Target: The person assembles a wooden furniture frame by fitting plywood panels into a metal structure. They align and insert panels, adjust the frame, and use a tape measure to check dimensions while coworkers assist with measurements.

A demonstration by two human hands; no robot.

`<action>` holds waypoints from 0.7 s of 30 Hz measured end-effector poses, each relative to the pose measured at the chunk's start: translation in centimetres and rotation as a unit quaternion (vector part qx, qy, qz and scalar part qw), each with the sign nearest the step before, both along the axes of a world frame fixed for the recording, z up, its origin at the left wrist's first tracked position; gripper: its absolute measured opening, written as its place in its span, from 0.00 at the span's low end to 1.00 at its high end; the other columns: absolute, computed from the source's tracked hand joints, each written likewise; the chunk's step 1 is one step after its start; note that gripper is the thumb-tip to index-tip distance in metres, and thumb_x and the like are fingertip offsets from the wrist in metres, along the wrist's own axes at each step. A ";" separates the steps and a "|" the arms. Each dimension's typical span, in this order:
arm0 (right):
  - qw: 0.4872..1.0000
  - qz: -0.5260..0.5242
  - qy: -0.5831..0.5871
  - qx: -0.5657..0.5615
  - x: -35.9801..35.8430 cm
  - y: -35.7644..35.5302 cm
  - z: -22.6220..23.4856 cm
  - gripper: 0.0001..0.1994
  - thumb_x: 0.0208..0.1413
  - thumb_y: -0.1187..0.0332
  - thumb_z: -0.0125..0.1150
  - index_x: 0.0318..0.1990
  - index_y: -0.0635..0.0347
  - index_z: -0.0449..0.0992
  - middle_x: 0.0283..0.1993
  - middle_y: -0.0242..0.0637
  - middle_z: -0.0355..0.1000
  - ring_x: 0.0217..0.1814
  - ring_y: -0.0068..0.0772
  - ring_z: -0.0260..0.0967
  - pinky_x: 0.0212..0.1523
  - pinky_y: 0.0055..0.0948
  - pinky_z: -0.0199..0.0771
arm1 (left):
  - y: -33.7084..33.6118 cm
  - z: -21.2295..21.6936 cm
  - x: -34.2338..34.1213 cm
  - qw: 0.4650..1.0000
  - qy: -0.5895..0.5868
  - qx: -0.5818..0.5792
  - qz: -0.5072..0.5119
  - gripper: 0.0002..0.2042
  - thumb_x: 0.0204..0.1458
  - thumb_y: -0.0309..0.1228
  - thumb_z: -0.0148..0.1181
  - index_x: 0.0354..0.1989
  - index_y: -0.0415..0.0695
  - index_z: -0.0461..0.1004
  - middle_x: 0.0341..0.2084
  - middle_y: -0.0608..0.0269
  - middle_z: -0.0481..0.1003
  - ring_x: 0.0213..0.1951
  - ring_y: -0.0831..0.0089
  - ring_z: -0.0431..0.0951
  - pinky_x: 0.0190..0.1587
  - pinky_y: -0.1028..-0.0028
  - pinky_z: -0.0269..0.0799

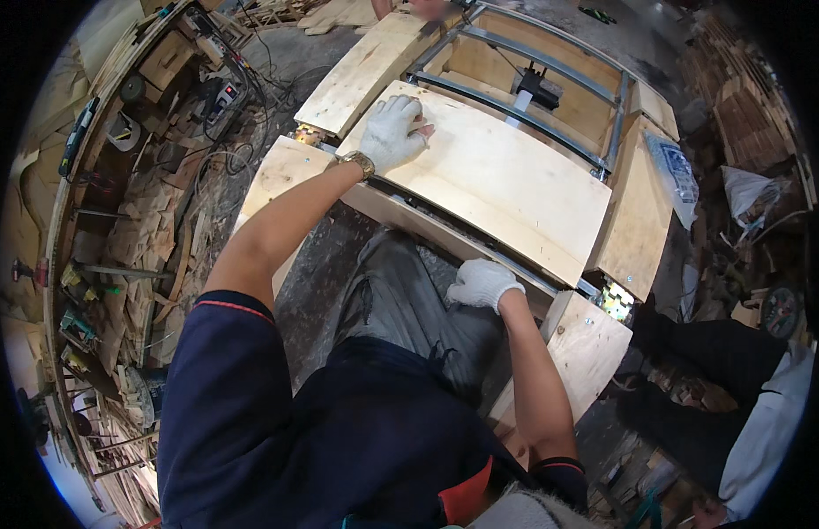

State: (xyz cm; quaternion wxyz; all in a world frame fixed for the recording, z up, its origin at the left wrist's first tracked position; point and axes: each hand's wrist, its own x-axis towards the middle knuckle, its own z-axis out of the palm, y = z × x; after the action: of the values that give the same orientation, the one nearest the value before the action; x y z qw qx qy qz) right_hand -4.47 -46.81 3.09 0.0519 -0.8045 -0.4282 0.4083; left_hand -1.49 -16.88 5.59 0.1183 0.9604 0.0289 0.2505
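Note:
My left hand (pixel 392 134), in a white work glove and with a watch (pixel 360 162) at the wrist, rests on the left part of a pale plywood panel (pixel 506 181). Its fingers are spread, and a bare fingertip seems to show past the glove. The panel lies across a wooden frame with metal rails (pixel 537 85). My right hand (pixel 484 285), gloved too, is curled closed beside my knee, just below the frame's near rail (pixel 531 275). Whatever it may hold is hidden. Metal hinge-like brackets (pixel 617 301) show at the frame's near right corner.
A black motor-like unit (pixel 540 86) sits inside the frame. A plastic bag (pixel 674 176) hangs on its right side. Wood scraps and a shelf with power tools (pixel 78 326) stand at left. Another person's dark-clothed legs (pixel 709 361) are at right; a hand shows at the far end.

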 end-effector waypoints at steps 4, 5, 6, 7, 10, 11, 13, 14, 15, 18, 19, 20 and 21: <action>1.000 0.003 -0.015 0.007 -0.2 0.0 -0.6 0.25 0.49 0.48 0.58 0.40 0.64 0.85 0.43 0.55 0.81 0.48 0.56 0.80 0.50 0.47 0.79 | 0.3 -0.2 -0.1 1.000 0.011 0.025 0.011 0.14 0.56 0.42 0.65 0.40 0.45 0.73 0.40 0.59 0.74 0.50 0.58 0.74 0.54 0.62 0.69; 1.000 0.004 -0.014 0.005 0.0 0.1 -0.5 0.26 0.49 0.48 0.59 0.40 0.64 0.85 0.43 0.55 0.81 0.48 0.56 0.80 0.50 0.46 0.79 | 0.4 -0.1 -0.1 1.000 0.006 0.018 0.006 0.14 0.56 0.42 0.65 0.40 0.45 0.74 0.40 0.59 0.74 0.50 0.58 0.74 0.54 0.62 0.69; 1.000 0.007 -0.011 0.000 -0.1 0.1 -0.4 0.26 0.49 0.48 0.59 0.40 0.64 0.85 0.43 0.55 0.81 0.48 0.56 0.80 0.50 0.46 0.79 | 0.4 -0.3 -0.1 1.000 0.003 0.009 0.002 0.14 0.55 0.42 0.65 0.39 0.45 0.74 0.40 0.59 0.74 0.49 0.58 0.74 0.54 0.62 0.69; 1.000 0.003 -0.011 -0.008 -0.1 0.1 -0.4 0.26 0.49 0.48 0.59 0.40 0.64 0.85 0.43 0.55 0.81 0.48 0.56 0.80 0.51 0.46 0.79 | 0.4 -0.4 -0.2 1.000 0.000 0.000 -0.001 0.14 0.55 0.42 0.65 0.39 0.45 0.74 0.40 0.59 0.74 0.49 0.58 0.74 0.54 0.62 0.69; 1.000 -0.001 -0.012 -0.019 -0.2 0.1 -0.2 0.25 0.50 0.48 0.59 0.40 0.64 0.85 0.42 0.55 0.81 0.48 0.56 0.80 0.50 0.46 0.79 | 0.3 -0.4 -0.3 1.000 0.007 -0.010 -0.003 0.13 0.55 0.41 0.65 0.38 0.45 0.74 0.39 0.58 0.74 0.49 0.57 0.75 0.53 0.62 0.69; 1.000 0.002 -0.014 -0.015 -0.2 0.1 -0.2 0.25 0.50 0.49 0.59 0.39 0.64 0.85 0.42 0.55 0.81 0.47 0.56 0.80 0.50 0.46 0.78 | 0.4 -0.3 -0.3 1.000 -0.002 -0.005 -0.009 0.13 0.55 0.41 0.66 0.37 0.45 0.75 0.39 0.58 0.74 0.48 0.57 0.75 0.53 0.61 0.69; 1.000 0.002 -0.008 -0.012 -0.2 0.2 -0.1 0.24 0.50 0.49 0.60 0.38 0.64 0.85 0.41 0.56 0.81 0.46 0.56 0.80 0.49 0.46 0.78 | 0.7 -0.6 -0.3 1.000 -0.015 0.003 -0.016 0.12 0.55 0.40 0.66 0.36 0.44 0.75 0.39 0.57 0.74 0.48 0.56 0.75 0.53 0.61 0.68; 1.000 -0.003 -0.003 -0.012 -0.2 0.3 0.0 0.23 0.50 0.50 0.60 0.38 0.63 0.85 0.40 0.56 0.81 0.46 0.56 0.80 0.49 0.46 0.78 | 1.0 -0.5 -0.1 0.999 -0.034 0.021 -0.033 0.12 0.54 0.39 0.66 0.36 0.44 0.75 0.39 0.56 0.74 0.47 0.55 0.75 0.53 0.60 0.68; 1.000 -0.008 0.001 -0.016 -0.2 0.3 0.1 0.23 0.49 0.50 0.60 0.38 0.63 0.85 0.40 0.56 0.81 0.45 0.56 0.80 0.49 0.46 0.78 | 0.8 -0.6 -0.2 0.998 -0.044 0.019 -0.036 0.12 0.54 0.38 0.66 0.36 0.43 0.75 0.38 0.56 0.74 0.47 0.55 0.74 0.53 0.60 0.68; 1.000 -0.007 0.000 -0.008 -0.4 0.3 -0.2 0.22 0.48 0.51 0.61 0.36 0.63 0.85 0.37 0.56 0.80 0.42 0.56 0.80 0.46 0.45 0.78 | 0.7 -0.6 -0.8 0.997 -0.071 0.021 -0.035 0.11 0.54 0.37 0.65 0.36 0.44 0.75 0.37 0.56 0.74 0.47 0.55 0.74 0.52 0.60 0.69; 1.000 -0.010 0.003 -0.011 -0.4 0.3 -0.1 0.22 0.48 0.50 0.62 0.35 0.63 0.85 0.36 0.57 0.80 0.41 0.56 0.79 0.45 0.45 0.78 | 0.6 -0.6 -0.9 0.996 -0.075 0.020 -0.035 0.11 0.54 0.37 0.65 0.36 0.44 0.75 0.37 0.56 0.74 0.47 0.55 0.74 0.52 0.60 0.69; 1.000 -0.013 0.007 -0.014 -0.3 0.3 0.0 0.22 0.48 0.50 0.62 0.35 0.63 0.85 0.35 0.57 0.79 0.40 0.56 0.79 0.44 0.46 0.77 | 0.6 -0.5 -0.8 0.996 -0.078 0.020 -0.036 0.11 0.54 0.38 0.65 0.36 0.43 0.75 0.37 0.56 0.74 0.47 0.55 0.75 0.52 0.59 0.69; 1.000 -0.015 0.010 -0.018 -0.4 0.3 0.2 0.22 0.48 0.50 0.62 0.34 0.63 0.84 0.34 0.57 0.79 0.39 0.55 0.79 0.43 0.46 0.77 | 0.5 -0.7 -0.8 0.996 -0.082 0.019 -0.035 0.11 0.54 0.38 0.65 0.36 0.43 0.75 0.37 0.56 0.74 0.47 0.55 0.75 0.52 0.59 0.70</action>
State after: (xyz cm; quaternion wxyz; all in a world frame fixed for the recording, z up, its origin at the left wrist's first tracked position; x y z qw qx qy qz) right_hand -4.83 -46.53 3.30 0.0477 -0.8076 -0.4085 0.4228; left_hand -2.26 -16.34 4.88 0.1104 0.9391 -0.0194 0.3248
